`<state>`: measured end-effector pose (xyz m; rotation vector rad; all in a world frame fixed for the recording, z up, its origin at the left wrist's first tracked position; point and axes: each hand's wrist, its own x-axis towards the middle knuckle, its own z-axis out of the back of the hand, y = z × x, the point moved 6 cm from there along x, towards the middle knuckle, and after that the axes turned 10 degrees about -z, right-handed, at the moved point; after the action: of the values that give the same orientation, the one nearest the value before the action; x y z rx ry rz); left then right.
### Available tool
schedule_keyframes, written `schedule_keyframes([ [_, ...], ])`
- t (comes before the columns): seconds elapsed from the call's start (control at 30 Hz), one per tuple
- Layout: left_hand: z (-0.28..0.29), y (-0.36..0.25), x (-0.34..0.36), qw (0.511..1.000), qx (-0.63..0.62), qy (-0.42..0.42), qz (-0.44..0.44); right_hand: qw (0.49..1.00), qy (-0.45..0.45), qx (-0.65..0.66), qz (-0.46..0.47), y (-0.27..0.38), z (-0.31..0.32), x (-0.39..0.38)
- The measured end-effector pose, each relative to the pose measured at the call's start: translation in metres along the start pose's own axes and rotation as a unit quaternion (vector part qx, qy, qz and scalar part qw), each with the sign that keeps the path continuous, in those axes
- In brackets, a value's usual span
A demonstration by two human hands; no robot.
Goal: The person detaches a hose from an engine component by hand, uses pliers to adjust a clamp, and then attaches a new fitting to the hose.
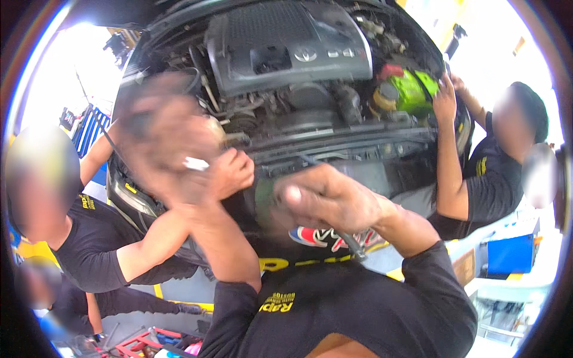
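Over the front left of a car's engine bay, my left hand (161,122) is smeared by motion, so its fingers and anything in them cannot be made out. My right hand (331,200) is closed over the front edge of the bay. A slim dark rod-like tool (356,246) sticks out below it; its exact kind is hidden. Close to my left forearm is a co-worker's closed hand (234,173), with a small white piece (196,163) beside it. Ahead lies the large dark engine cover (262,36).
A lime-green container (412,90) sits at the bay's right. One co-worker crowds my left; another at the right raises a hand (444,101) with a phone-like object. A blue box (510,253) stands behind at right. Red-framed equipment (140,343) lies at lower left.
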<state>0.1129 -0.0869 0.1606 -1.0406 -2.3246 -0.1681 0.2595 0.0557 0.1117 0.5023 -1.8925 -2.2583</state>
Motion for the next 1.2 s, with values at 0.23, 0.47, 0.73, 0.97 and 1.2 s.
schedule_keyframes([
  [0.23,-0.003,0.044,-0.036,0.842,0.535,0.017,0.076,0.929,-0.177,0.277,0.172,-0.014,0.126,-0.073],
  [0.47,0.1,0.127,-0.062,0.576,0.809,0.031,0.117,0.905,-0.282,0.244,0.204,-0.012,0.178,-0.006],
  [0.73,0.12,0.128,-0.068,0.499,0.847,0.095,0.158,0.933,-0.204,0.254,0.151,-0.046,0.184,0.084],
  [0.97,0.125,0.096,-0.011,0.397,0.889,0.033,0.224,0.917,-0.19,0.34,0.086,-0.098,0.163,0.099],
  [1.2,0.172,0.096,0.032,0.432,0.865,0.079,0.242,0.913,-0.225,0.337,0.055,-0.128,0.182,0.114],
])
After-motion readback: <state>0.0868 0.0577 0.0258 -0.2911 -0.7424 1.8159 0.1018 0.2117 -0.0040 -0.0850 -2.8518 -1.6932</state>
